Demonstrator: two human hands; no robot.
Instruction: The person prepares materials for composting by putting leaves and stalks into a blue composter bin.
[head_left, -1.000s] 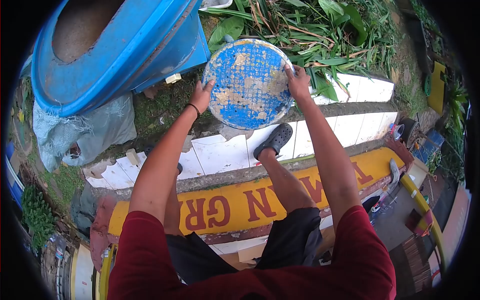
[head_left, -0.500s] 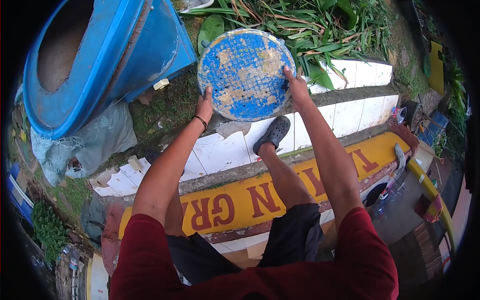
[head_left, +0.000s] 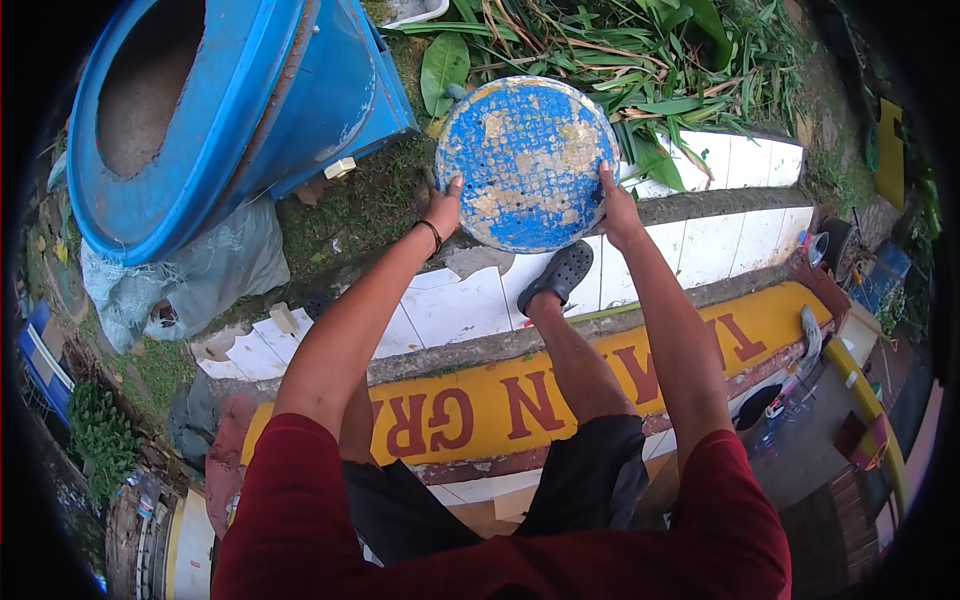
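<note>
A round blue lid (head_left: 528,165) with worn, pale patches is held between my two hands. My left hand (head_left: 443,210) grips its left edge, thumb on top, a dark band round the wrist. On the right edge, my right hand (head_left: 618,208) has its thumb on the top face, and the other fingers are hidden beneath. Just beyond the lid's rim lies a large green leaf (head_left: 444,72).
At the upper left a blue plastic barrel (head_left: 300,110) lies tilted beside a pale sack (head_left: 215,275). Cut leaves (head_left: 670,60) are piled at the top. White tiled steps (head_left: 720,240) and a yellow lettered ledge (head_left: 560,375) run below, with my shoe (head_left: 560,275) on the tiles.
The lid, still in both hands, has shifted slightly right in the view. The barrel and surroundings also appear shifted right as the camera view moved.
</note>
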